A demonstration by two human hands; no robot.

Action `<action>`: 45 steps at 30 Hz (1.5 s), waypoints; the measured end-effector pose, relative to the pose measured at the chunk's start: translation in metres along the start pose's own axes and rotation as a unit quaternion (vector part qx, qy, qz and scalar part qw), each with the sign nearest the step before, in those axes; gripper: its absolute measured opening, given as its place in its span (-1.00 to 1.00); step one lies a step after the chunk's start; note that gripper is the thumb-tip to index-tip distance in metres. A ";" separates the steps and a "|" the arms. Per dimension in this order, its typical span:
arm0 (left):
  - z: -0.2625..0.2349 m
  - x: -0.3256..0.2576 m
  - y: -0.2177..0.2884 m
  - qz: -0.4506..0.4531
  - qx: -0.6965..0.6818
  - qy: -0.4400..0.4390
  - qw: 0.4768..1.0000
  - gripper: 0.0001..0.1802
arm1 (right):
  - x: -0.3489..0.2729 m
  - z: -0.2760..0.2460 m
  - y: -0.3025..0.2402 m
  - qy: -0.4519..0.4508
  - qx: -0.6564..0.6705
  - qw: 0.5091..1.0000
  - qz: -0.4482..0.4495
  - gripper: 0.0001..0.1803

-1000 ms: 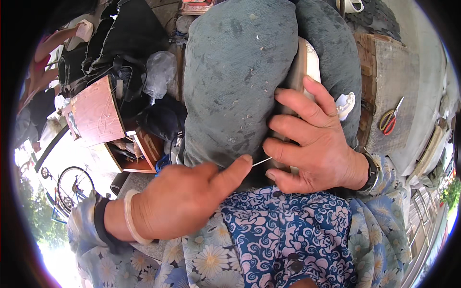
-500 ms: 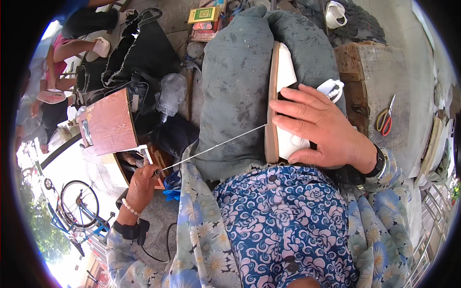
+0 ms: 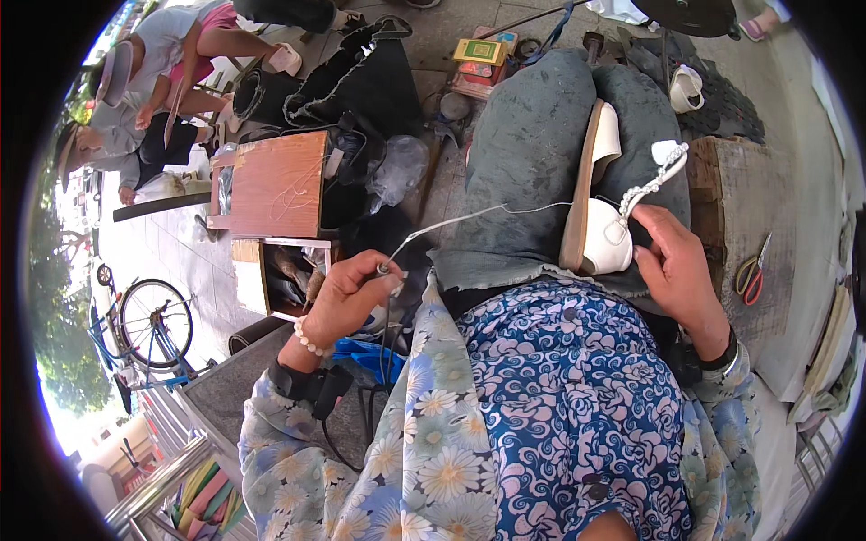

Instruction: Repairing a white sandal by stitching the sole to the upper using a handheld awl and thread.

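Note:
A white sandal [image 3: 606, 248] with a tan sole stands on its side across my lap, sole facing left. Its braided ankle strap [image 3: 648, 187] sticks up to the right. My right hand [image 3: 678, 270] has its bent index finger and thumb against the sandal's right edge, by the strap's base. Off to the left, my left hand [image 3: 354, 293] is closed on a white thread [image 3: 451, 219], which runs in a loose curve to the sole. A small dark-tipped piece shows between those fingers; its kind is unclear. Grey cloth [image 3: 519, 135] covers my legs under the sandal.
Red-handled scissors [image 3: 750, 281] lie on a wooden box [image 3: 744, 207] at right. Left stand a wooden drawer box [image 3: 287, 279] and a brown board [image 3: 275, 185]. Another white shoe [image 3: 686, 88] lies beyond my knees. People [image 3: 135, 90] sit at far left, above a bicycle [image 3: 155, 323].
My right hand has shifted from lying spread over the sandal's side to its edge by the strap. My left hand is closer to the sandal, and the taut thread has slackened. The view has shifted.

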State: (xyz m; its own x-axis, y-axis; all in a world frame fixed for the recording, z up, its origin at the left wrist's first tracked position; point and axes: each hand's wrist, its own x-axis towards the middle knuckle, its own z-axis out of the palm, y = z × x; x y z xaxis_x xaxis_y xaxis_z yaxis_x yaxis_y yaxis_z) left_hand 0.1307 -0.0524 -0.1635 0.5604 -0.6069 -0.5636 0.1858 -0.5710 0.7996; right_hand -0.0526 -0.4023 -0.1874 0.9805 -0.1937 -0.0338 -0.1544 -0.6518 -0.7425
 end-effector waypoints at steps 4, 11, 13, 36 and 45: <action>0.017 0.010 -0.002 0.084 0.073 0.037 0.993 -0.92 | 0.017 0.004 -0.004 -0.029 0.045 0.999 -0.008 -0.52; 0.009 0.042 -0.024 0.242 0.315 0.177 0.900 -0.90 | 0.022 0.004 -0.003 -0.068 0.093 0.989 0.094 -0.68; 0.008 0.040 -0.023 0.139 0.144 0.218 0.955 -0.91 | 0.019 0.007 0.008 -0.051 0.067 0.996 0.006 -0.73; 0.028 0.030 0.061 0.301 0.058 0.086 0.948 -0.87 | 0.122 0.003 -0.125 -0.227 0.377 0.896 -0.054 -0.85; 0.037 0.036 0.062 0.420 0.113 0.048 0.899 -0.82 | 0.104 -0.025 -0.102 -0.235 0.344 0.909 -0.028 -0.93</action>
State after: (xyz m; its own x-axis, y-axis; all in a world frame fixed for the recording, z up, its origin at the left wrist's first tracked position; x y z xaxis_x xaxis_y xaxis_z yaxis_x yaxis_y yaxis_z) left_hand 0.1322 -0.1300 -0.1422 0.4950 -0.8325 0.2487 -0.4977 -0.0370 0.8666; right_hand 0.0624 -0.3748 -0.0986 0.9531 0.2657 -0.1448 -0.1482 -0.0073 -0.9889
